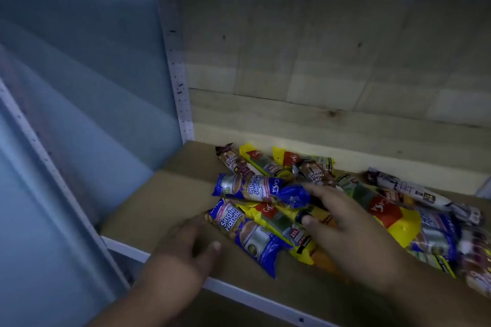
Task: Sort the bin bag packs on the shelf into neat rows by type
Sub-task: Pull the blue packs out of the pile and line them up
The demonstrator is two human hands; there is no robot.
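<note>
Shelf, mixed heap: left hand flat, grip holding nothing; right hand spread wide over yellow pack; advise lifting blue packs out singly into one row.

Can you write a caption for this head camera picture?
Both hands, left and right, reach into jumbled bin bag packs on a shelf.

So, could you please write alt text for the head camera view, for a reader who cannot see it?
Two bare hands reach into a jumbled pile of bin bag packs on a brown shelf: the right hand rests open on yellow and blue packs, the left hand lies open on the shelf beside a blue pack. Nothing is in rows yet.
</note>
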